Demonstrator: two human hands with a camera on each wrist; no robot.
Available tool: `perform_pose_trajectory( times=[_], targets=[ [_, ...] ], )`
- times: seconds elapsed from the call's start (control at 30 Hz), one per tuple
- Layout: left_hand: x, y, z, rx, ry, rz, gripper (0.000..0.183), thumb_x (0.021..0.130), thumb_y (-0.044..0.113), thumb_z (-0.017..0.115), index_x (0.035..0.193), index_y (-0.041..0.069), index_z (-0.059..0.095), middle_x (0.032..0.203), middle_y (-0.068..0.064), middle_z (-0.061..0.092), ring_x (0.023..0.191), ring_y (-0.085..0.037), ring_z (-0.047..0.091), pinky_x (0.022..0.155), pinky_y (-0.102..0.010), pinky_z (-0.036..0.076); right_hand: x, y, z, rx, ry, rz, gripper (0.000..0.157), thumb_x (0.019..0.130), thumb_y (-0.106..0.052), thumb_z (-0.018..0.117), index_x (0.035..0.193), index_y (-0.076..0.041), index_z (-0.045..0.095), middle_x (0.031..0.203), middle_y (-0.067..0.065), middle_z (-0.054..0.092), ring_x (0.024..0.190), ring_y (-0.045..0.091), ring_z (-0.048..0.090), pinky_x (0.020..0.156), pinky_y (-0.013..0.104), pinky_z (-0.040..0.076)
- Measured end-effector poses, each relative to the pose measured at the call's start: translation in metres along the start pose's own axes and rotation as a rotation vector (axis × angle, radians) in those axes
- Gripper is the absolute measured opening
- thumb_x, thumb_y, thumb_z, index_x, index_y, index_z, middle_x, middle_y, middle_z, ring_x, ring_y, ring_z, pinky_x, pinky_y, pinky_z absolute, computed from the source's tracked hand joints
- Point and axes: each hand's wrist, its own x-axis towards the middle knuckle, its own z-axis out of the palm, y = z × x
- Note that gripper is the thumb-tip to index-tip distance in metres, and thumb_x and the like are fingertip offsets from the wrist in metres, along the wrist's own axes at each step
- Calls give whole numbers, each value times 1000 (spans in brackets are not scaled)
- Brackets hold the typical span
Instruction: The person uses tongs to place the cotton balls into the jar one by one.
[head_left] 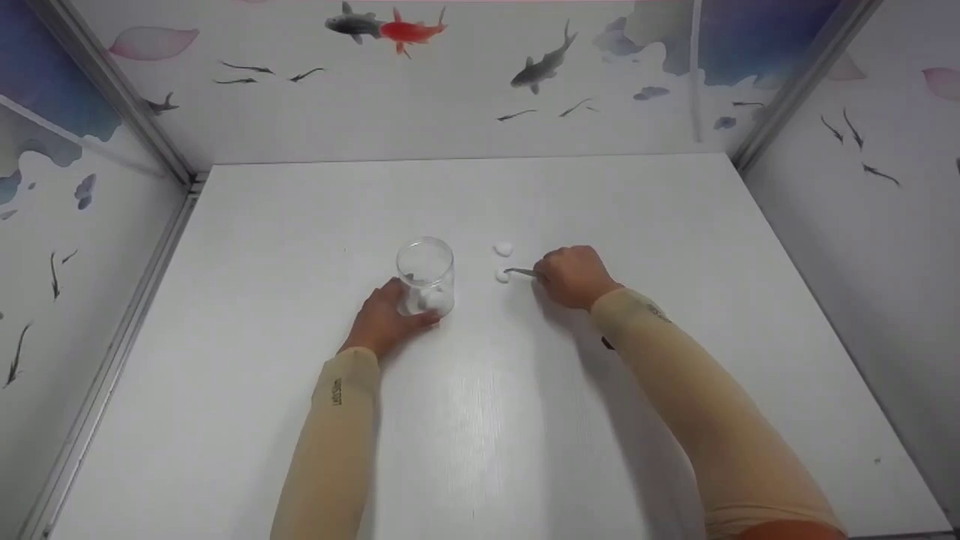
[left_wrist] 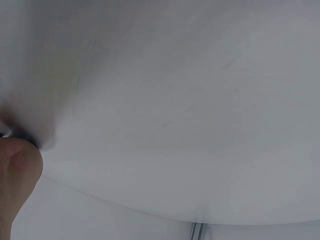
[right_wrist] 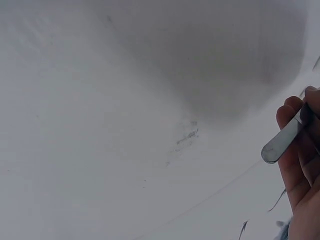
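A clear round jar [head_left: 426, 262] with several white cotton balls [head_left: 431, 298] in its lower part stands on the table. My left hand [head_left: 382, 322] holds the jar low down, fingers at its left side and thumb across the front. In the left wrist view only part of the left hand [left_wrist: 17, 170] shows. My right hand [head_left: 576, 276] grips metal tweezers [head_left: 523, 272], whose tips reach the nearer of two loose cotton balls [head_left: 502, 276]. Just behind it lies the other cotton ball [head_left: 503, 248]. The tweezers' rounded end [right_wrist: 280, 145] sticks out of the right hand in the right wrist view.
The white tabletop [head_left: 465, 420] runs back to a panel [head_left: 450, 112] painted with fish. Similar printed panels rise at the left and right, with metal frame posts [head_left: 142, 105] at the corners.
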Motion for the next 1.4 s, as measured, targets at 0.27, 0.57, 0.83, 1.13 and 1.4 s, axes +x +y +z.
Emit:
perform_pose_trajectory(
  times=[0.27, 0.57, 0.83, 1.13, 1.4],
  targets=[
    [2, -1, 0, 5, 10, 6, 103, 71, 66, 79, 153, 17, 39, 151, -9, 44, 142, -30, 34, 118, -50, 25, -5, 1, -5, 0, 40, 14, 10, 91, -9, 70, 94, -10, 79, 80, 3, 72, 67, 21, 66, 61, 38, 57],
    [2, -4, -1, 9, 2, -5, 108, 71, 67, 79, 155, 15, 36, 154, -11, 41, 144, -31, 31, 119, -50, 23, -10, 2, -12, 16, 61, -7, 10, 92, -9, 69, 95, -10, 79, 82, 4, 73, 69, 20, 67, 62, 38, 58],
    [3, -6, -1, 10, -13, 4, 109, 72, 68, 78, 156, 16, 33, 156, -9, 38, 145, -30, 28, 119, -49, 22, -16, 2, -11, 25, 134, -70, 10, 89, -6, 69, 90, -8, 79, 78, 3, 72, 65, 20, 68, 56, 38, 58],
    [1, -3, 0, 11, -9, 22, 105, 73, 67, 78, 155, 17, 35, 155, -7, 39, 145, -30, 29, 119, -49, 22, -18, 1, -20, 24, 126, -52, 11, 91, -8, 68, 93, -10, 79, 79, 3, 72, 65, 19, 67, 59, 37, 58],
    [2, -1, 0, 16, -2, 48, 102, 73, 65, 78, 154, 18, 37, 153, -6, 42, 143, -29, 32, 119, -49, 23, -14, -3, -37, 24, 144, -76, 13, 92, -7, 68, 96, -10, 79, 84, 4, 74, 67, 19, 69, 61, 37, 60]
  ],
)
